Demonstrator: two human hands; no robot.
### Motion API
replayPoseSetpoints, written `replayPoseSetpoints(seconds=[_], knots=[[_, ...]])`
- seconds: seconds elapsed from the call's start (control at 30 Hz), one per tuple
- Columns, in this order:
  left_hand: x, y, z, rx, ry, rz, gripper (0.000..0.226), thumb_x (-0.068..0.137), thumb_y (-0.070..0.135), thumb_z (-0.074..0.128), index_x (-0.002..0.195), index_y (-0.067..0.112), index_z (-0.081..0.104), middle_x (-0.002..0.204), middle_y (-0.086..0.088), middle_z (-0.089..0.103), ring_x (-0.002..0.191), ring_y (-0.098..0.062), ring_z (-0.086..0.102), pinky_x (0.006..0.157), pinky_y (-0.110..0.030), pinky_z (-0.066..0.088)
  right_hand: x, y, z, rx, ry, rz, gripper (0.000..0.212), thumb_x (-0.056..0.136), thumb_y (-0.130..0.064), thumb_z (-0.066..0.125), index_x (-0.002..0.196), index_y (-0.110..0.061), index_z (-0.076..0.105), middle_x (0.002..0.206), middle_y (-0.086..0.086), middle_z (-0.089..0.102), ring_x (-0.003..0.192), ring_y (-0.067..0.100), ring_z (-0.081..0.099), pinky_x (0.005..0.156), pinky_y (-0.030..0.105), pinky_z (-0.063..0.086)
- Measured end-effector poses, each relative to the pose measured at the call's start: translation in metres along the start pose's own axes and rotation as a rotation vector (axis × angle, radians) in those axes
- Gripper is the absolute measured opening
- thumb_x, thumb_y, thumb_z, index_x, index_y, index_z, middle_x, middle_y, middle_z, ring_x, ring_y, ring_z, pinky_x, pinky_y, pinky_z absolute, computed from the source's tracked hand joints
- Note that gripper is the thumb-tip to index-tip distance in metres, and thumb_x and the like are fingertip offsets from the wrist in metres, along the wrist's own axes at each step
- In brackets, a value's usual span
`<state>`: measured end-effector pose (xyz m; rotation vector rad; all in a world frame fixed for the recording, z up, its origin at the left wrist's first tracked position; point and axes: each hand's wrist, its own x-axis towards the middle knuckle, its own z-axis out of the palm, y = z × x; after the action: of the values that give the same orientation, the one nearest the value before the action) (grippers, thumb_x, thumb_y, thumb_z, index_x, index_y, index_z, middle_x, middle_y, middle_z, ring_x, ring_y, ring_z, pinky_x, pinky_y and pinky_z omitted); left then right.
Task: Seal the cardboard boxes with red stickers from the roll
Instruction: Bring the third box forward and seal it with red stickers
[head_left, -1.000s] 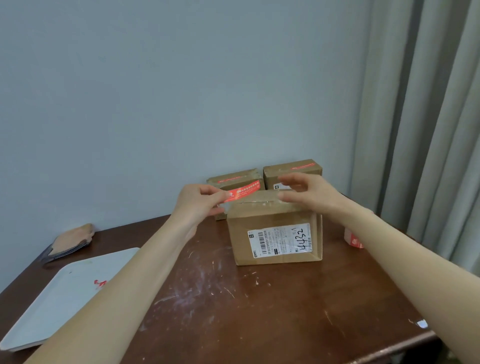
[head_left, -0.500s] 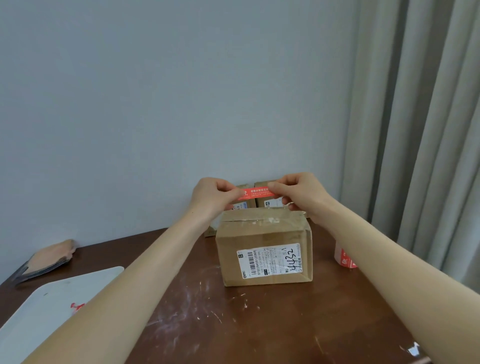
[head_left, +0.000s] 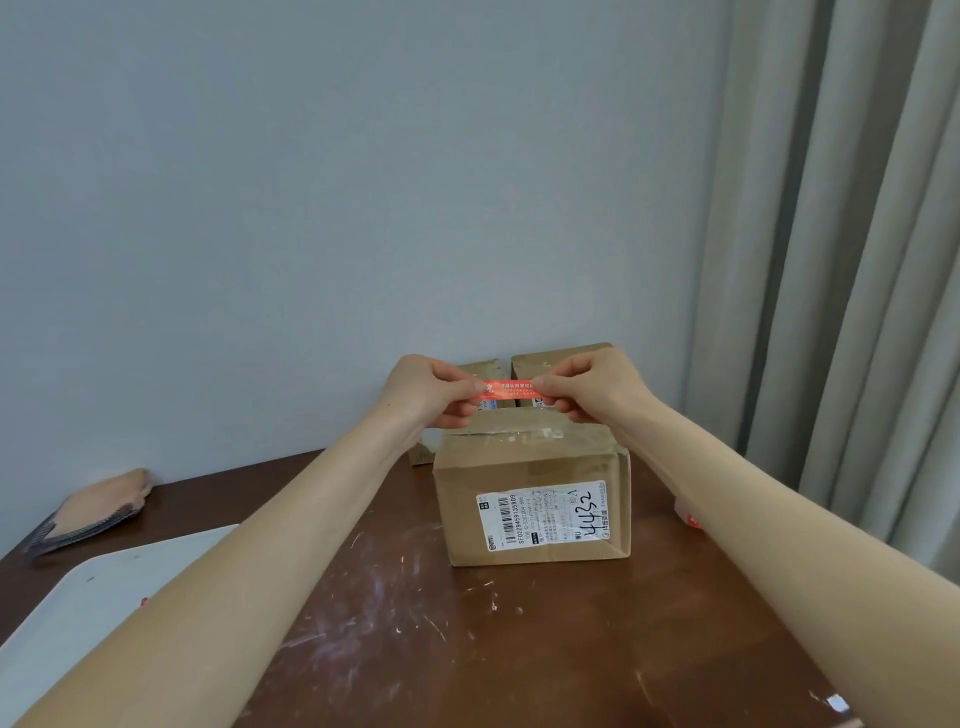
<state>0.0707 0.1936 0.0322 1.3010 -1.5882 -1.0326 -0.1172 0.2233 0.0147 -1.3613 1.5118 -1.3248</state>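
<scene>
Raised since before, red sticker (head_left: 509, 389) hangs pinched between left hand (head_left: 430, 391) and right hand (head_left: 597, 385) above box (head_left: 530, 512).

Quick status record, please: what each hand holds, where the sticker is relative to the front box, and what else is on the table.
left hand: pinches the left end of the red sticker
right hand: pinches the sticker's right end
red sticker: stretched level between both hands, above the front box, not yet stuck down
front box: on the table, label facing the camera
back boxes: two, by the wall
roll: right of the front box, mostly hidden by the forearm
tray: white, far left
</scene>
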Motion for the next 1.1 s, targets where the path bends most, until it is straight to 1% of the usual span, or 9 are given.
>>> replayPoseSetpoints(seconds=[0.13, 0.23, 0.33, 0.43, 0.53, 0.63, 0.73, 0.93, 1.1], knots=[[0.004, -0.01, -0.003, 0.087, 0.011, -0.07, 0.017, 0.078, 0.005, 0.075, 0.091, -0.003, 0.067, 0.069, -0.012, 0.063, 0.042, -0.005, 0.056, 0.048, -0.022, 0.055, 0.003, 0.006, 0.012, -0.092, -0.008, 0.031, 0.011, 0.076, -0.014, 0.08, 0.075, -0.006, 0.072, 0.057, 0.005, 0.064, 0.043, 0.006, 0.052, 0.047, 0.015, 0.047], [0.006, -0.016, -0.005, 0.091, -0.01, -0.108, 0.025, 0.078, 0.002, 0.075, 0.098, -0.002, 0.06, 0.066, -0.012, 0.063, 0.038, -0.005, 0.056, 0.048, -0.023, 0.056, 0.004, 0.009, 0.018, -0.169, -0.01, 0.034, 0.013, 0.075, -0.015, 0.081, 0.078, -0.007, 0.072, 0.062, 0.007, 0.069, 0.047, 0.009, 0.056, 0.054, 0.02, 0.053], [0.007, -0.02, -0.006, 0.127, 0.001, -0.112, 0.014, 0.08, 0.006, 0.074, 0.089, -0.002, 0.065, 0.065, -0.008, 0.062, 0.043, -0.007, 0.055, 0.051, -0.022, 0.056, 0.008, 0.012, 0.022, -0.237, -0.007, 0.019, 0.013, 0.076, -0.019, 0.08, 0.074, -0.01, 0.071, 0.063, 0.007, 0.069, 0.049, 0.01, 0.057, 0.056, 0.024, 0.053], [0.008, -0.024, -0.004, 0.177, 0.02, -0.114, 0.013, 0.083, 0.01, 0.071, 0.09, 0.0, 0.067, 0.064, -0.007, 0.06, 0.045, -0.01, 0.048, 0.043, -0.019, 0.048, 0.013, 0.014, 0.026, -0.331, 0.003, -0.001, 0.017, 0.077, -0.024, 0.079, 0.066, -0.015, 0.07, 0.058, 0.004, 0.069, 0.054, 0.01, 0.059, 0.071, 0.032, 0.056], [0.007, -0.024, -0.001, 0.293, 0.046, -0.092, 0.014, 0.085, 0.016, 0.07, 0.088, 0.003, 0.067, 0.063, -0.004, 0.054, 0.045, -0.013, 0.04, 0.044, -0.022, 0.036, 0.015, 0.013, 0.031, -0.459, 0.021, -0.032, 0.022, 0.077, -0.028, 0.077, 0.06, -0.018, 0.068, 0.044, -0.005, 0.06, 0.063, 0.012, 0.063, 0.073, 0.033, 0.055], [0.007, -0.025, 0.001, 0.373, 0.053, -0.075, 0.02, 0.084, 0.02, 0.07, 0.093, 0.002, 0.069, 0.069, -0.002, 0.051, 0.052, -0.011, 0.038, 0.048, -0.022, 0.03, 0.018, 0.015, 0.034, -0.52, 0.023, -0.042, 0.022, 0.076, -0.03, 0.076, 0.061, -0.016, 0.069, 0.057, 0.001, 0.063, 0.072, 0.018, 0.066, 0.074, 0.034, 0.055], [0.007, -0.027, 0.001, 0.385, 0.044, -0.075, 0.024, 0.085, 0.021, 0.069, 0.098, 0.001, 0.07, 0.063, -0.001, 0.048, 0.052, -0.011, 0.036, 0.048, -0.023, 0.029, 0.021, 0.018, 0.036, -0.566, 0.025, -0.045, 0.021, 0.075, -0.032, 0.075, 0.064, -0.015, 0.07, 0.067, 0.005, 0.067, 0.077, 0.022, 0.068, 0.077, 0.04, 0.056], [0.009, -0.03, 0.001, 0.405, 0.03, -0.079, 0.017, 0.086, 0.02, 0.067, 0.091, 0.004, 0.068, 0.059, -0.001, 0.047, 0.051, -0.01, 0.037, 0.048, -0.022, 0.029, 0.023, 0.018, 0.039, -0.596, 0.011, -0.043, 0.024, 0.075, -0.033, 0.074, 0.079, -0.01, 0.072, 0.079, 0.006, 0.069, 0.079, 0.022, 0.066, 0.077, 0.042, 0.057], [0.01, -0.034, -0.001, 0.412, 0.02, -0.079, 0.02, 0.084, 0.019, 0.069, 0.068, 0.009, 0.062, 0.055, -0.004, 0.048, 0.045, -0.012, 0.037, 0.046, -0.021, 0.029, 0.024, 0.02, 0.04, -0.604, -0.002, -0.034, 0.025, 0.076, -0.035, 0.072, 0.079, -0.01, 0.071, 0.077, 0.006, 0.068, 0.077, 0.022, 0.066, 0.075, 0.04, 0.057]])
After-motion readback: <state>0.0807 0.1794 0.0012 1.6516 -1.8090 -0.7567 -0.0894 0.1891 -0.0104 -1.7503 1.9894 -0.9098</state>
